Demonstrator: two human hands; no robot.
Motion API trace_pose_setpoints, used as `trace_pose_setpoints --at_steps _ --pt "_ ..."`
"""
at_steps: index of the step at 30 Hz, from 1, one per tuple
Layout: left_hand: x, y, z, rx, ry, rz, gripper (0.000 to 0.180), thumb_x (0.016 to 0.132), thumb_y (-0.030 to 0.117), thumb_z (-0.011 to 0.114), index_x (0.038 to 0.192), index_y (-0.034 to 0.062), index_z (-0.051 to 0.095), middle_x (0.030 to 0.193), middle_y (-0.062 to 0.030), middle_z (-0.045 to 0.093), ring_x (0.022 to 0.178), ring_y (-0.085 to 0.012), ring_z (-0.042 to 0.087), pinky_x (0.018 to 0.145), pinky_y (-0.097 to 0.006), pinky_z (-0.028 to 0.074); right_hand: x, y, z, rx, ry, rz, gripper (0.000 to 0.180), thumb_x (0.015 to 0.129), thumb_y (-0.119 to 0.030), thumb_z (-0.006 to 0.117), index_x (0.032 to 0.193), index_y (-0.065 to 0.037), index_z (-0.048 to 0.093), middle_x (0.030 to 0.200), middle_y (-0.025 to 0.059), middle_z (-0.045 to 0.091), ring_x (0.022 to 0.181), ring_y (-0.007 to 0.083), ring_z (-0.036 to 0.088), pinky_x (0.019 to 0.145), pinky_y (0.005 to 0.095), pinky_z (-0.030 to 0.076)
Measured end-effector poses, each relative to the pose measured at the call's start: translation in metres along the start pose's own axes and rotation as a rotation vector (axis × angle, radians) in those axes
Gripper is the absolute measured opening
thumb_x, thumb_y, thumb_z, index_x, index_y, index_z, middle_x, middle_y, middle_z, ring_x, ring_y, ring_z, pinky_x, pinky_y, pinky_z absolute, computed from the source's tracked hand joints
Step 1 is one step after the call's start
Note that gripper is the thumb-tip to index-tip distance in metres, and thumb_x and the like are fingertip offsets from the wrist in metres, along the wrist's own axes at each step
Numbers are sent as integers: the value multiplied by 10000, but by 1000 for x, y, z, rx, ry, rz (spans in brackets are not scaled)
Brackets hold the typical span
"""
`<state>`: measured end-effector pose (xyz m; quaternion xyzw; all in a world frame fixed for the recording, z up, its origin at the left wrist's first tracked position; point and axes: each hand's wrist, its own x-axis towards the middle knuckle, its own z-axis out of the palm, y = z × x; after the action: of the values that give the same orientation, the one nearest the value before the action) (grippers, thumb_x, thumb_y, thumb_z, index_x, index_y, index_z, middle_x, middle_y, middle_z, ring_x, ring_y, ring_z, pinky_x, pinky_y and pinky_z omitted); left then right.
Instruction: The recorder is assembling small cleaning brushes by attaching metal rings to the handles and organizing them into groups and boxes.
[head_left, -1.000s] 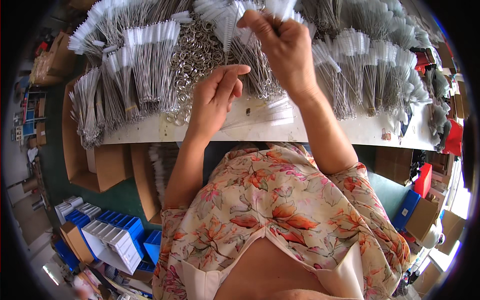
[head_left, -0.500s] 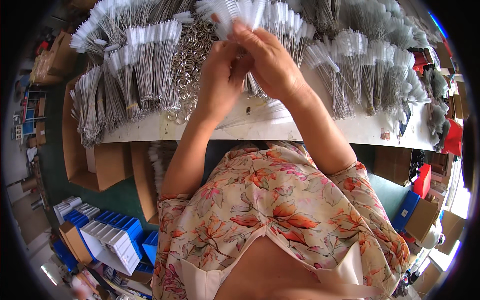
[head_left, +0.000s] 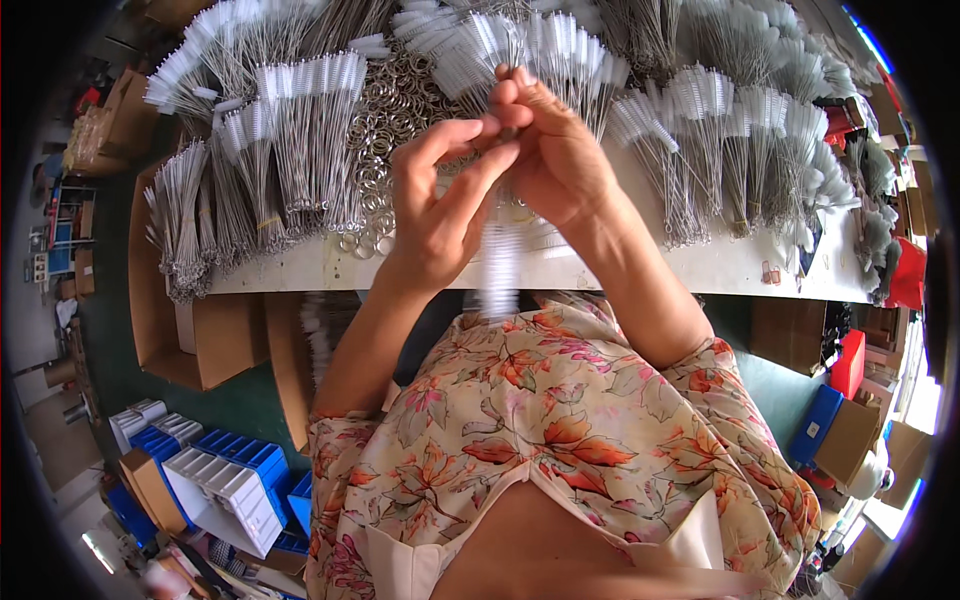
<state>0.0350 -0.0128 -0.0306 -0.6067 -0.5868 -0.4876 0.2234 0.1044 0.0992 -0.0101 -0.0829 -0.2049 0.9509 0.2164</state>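
Above the front of the table my two hands meet. My left hand [head_left: 437, 205] has thumb and index finger pinched beside the right fingers; whatever lies in that pinch is too small to make out. With fingertips closed, my right hand [head_left: 568, 150] grips the upper end of a tube brush, mostly hidden by the fingers. The white bristle head [head_left: 498, 275] of this brush hangs down past the table edge, blurred. Behind my hands lie a bundle of white-bristled tube brushes [head_left: 485, 50] and a heap of metal rings [head_left: 380, 130], which is left of my left hand.
Bundles of wire-stemmed brushes stand at left [head_left: 310, 130] and right [head_left: 700, 130] on the white table [head_left: 640, 260]. Cardboard boxes [head_left: 225, 340] sit under its left front edge. Blue and white bins [head_left: 225, 480] stand on the floor at lower left.
My hands have come back a little from the brush bundle, and the left fingers have spread somewhat from a fist into a pinch. A brush head now hangs below them toward me.
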Motion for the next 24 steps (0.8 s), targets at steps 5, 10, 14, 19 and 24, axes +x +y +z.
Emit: trace_pose_setpoints --at_steps 5,10,14,19,24 --pt "50 -18 -62 -439 95 -190 852 683 244 753 1335 18 252 1267 -157 357 1129 -248 410 901 -362 376 -20 -23 24 -815 -165 133 169 906 -161 497 903 -17 585 689 -9 565 580 84 484 567 218 416" --pt "47 2 -59 -968 -550 -506 1053 619 289 808 1401 63 139 1377 -148 292 1235 -235 374 877 -322 408 -31 -9 32 -1203 -346 26 139 882 -126 523 871 -15 607 677 -2 565 646 57 503 592 219 416" --pt "29 -12 -67 -554 -310 -364 200 702 150 722 834 49 611 939 -73 599 916 -197 566 798 -304 444 -38 -15 30 -1099 -343 103 149 883 -153 534 869 -21 601 678 -14 565 603 47 480 542 199 389" --pt "13 -4 -56 -642 -221 -201 166 679 109 734 779 58 612 843 -40 589 788 -155 556 689 -270 449 -47 -25 29 -953 -333 496 174 894 -176 526 826 -34 600 661 -11 570 544 25 472 491 175 371" --pt "-34 13 -40 -327 -345 -410 316 699 185 737 954 87 578 846 -43 575 685 -133 541 567 -249 445 -86 -48 -35 -1725 -291 257 152 845 -168 564 830 -22 605 681 56 598 564 158 559 524 275 438"
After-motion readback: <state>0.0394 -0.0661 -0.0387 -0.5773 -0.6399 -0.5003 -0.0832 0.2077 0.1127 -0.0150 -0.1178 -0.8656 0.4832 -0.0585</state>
